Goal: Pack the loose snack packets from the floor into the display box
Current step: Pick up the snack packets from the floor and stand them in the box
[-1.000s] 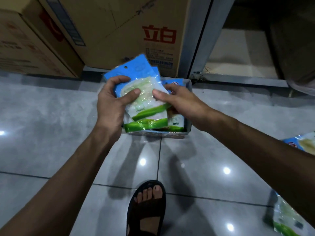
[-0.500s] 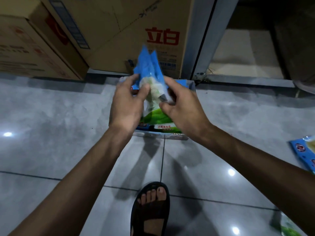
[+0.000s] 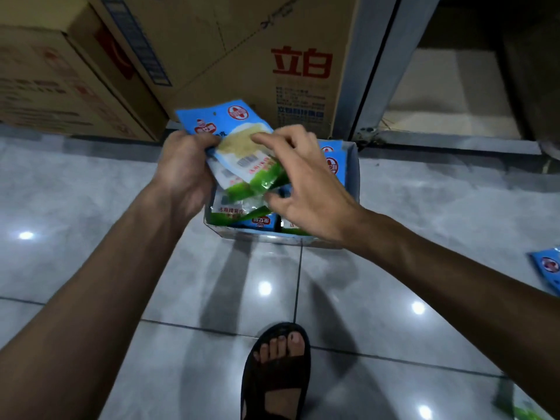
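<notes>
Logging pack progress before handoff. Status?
Left hand grips snack packets over display box, already part-filled. Right hand on them, grip unclear. Loose packet on floor at right. Nothing in the way.

Both our bare forearms reach forward and converge. Our left hand (image 3: 181,174) curls its fingers round the snack packets (image 3: 242,156), its back toward us. Our right hand (image 3: 306,189) spreads lightly bent fingers over them (whether thumb and forefinger pinch, we cannot tell).
</notes>
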`<state>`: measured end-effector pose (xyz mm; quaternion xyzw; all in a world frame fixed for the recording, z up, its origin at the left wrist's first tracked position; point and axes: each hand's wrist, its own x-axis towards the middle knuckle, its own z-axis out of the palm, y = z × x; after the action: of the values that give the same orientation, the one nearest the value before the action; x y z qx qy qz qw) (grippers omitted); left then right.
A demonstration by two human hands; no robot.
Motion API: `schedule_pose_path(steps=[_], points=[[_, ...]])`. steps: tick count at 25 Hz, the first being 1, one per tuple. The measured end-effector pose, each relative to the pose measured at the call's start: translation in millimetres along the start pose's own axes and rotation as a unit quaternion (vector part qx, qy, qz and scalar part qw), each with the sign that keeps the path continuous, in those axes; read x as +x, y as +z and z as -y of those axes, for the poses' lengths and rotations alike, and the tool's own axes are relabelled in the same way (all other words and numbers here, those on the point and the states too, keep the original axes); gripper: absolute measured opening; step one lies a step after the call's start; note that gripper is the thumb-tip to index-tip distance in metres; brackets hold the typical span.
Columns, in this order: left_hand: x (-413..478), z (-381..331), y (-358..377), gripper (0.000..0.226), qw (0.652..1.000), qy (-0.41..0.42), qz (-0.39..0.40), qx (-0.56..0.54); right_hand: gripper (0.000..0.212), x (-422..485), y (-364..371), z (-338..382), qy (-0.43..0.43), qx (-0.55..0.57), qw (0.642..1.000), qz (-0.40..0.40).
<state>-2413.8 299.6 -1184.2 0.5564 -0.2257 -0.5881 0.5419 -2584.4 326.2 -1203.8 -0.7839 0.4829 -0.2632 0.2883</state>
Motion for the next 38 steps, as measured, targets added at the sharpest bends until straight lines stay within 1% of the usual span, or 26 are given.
schedule_pose_path(steps=[2, 3, 5, 7, 8, 11, 13, 17, 20, 22, 23, 25, 26, 27, 28, 30, 31, 32, 34, 36, 38], points=[[13, -3, -16, 0.024, 1.0, -0.006, -0.025, -0.008, 0.07, -6, 7, -16, 0.042, -0.001, 0.998, -0.046], [16, -2, -22, 0.024, 0.999, -0.005, -0.033, 0.005, 0.061, -9, 12, -22, 0.068, 0.007, 0.997, -0.042], [19, 2, -32, 0.024, 0.998, 0.007, -0.042, 0.042, 0.044, -14, 24, -29, 0.081, -0.004, 0.997, 0.02], [20, 5, -38, 0.028, 0.996, 0.014, -0.063, 0.058, 0.037, -16, 38, -30, 0.058, -0.008, 0.995, 0.085], [20, 6, -40, 0.03, 0.996, 0.012, -0.077, 0.052, 0.034, -17, 43, -29, 0.033, -0.028, 0.994, 0.103], [21, 6, -45, 0.027, 0.992, 0.013, -0.124, 0.032, 0.025, -20, 52, -35, -0.057, -0.147, 0.978, 0.136], [22, 9, -44, 0.025, 0.991, 0.027, -0.122, 0.053, 0.026, -24, 52, -42, -0.084, -0.191, 0.966, 0.15], [30, 17, -29, 0.022, 0.986, 0.055, -0.067, 0.141, 0.03, -30, 49, -48, -0.092, -0.213, 0.963, 0.138], [39, 28, -15, 0.021, 0.97, 0.073, -0.038, 0.229, 0.029, -31, 44, -50, -0.066, -0.19, 0.972, 0.123], [43, 37, -15, 0.022, 0.963, 0.07, -0.042, 0.256, 0.028, -35, 41, -51, -0.029, -0.132, 0.989, 0.063], [43, 39, -16, 0.023, 0.961, 0.071, -0.046, 0.262, 0.026, -36, 37, -52, 0.006, -0.09, 0.996, 0.022], [45, 43, -20, 0.028, 0.958, 0.077, -0.051, 0.27, 0.023, -35, 26, -49, 0.079, -0.03, 0.995, -0.047], [46, 44, -20, 0.03, 0.957, 0.078, -0.051, 0.274, 0.018, -31, 21, -47, 0.096, -0.032, 0.993, -0.065], [45, 45, -19, 0.031, 0.956, 0.078, -0.049, 0.279, 0.013, -25, 18, -45, 0.092, -0.053, 0.992, -0.064], [44, 46, -17, 0.031, 0.954, 0.08, -0.044, 0.287, 0.024, -17, 18, -42, 0.072, -0.087, 0.993, -0.043], [40, 50, -14, 0.031, 0.945, 0.09, -0.042, 0.312, 0.069, -1, 25, -43, 0.007, -0.159, 0.987, 0.039], [38, 53, -14, 0.032, 0.938, 0.095, -0.047, 0.331, 0.084, 5, 32, -44, -0.02, -0.195, 0.978, 0.069], [37, 56, -15, 0.035, 0.928, 0.103, -0.055, 0.354, 0.093, 10, 39, -45, -0.036, -0.224, 0.97, 0.093], [35, 62, -21, 0.047, 0.907, 0.142, -0.054, 0.393, 0.101, 16, 51, -50, -0.031, -0.259, 0.958, 0.117], [35, 67, -29, 0.062, 0.891, 0.186, -0.023, 0.414, 0.102, 18, 56, -53, -0.018, -0.279, 0.953, 0.12], [31, 71, -34, 0.069, 0.866, 0.201, 0.016, 0.458, 0.101, 18, 59, -51, -0.015, -0.305, 0.946, 0.114]])
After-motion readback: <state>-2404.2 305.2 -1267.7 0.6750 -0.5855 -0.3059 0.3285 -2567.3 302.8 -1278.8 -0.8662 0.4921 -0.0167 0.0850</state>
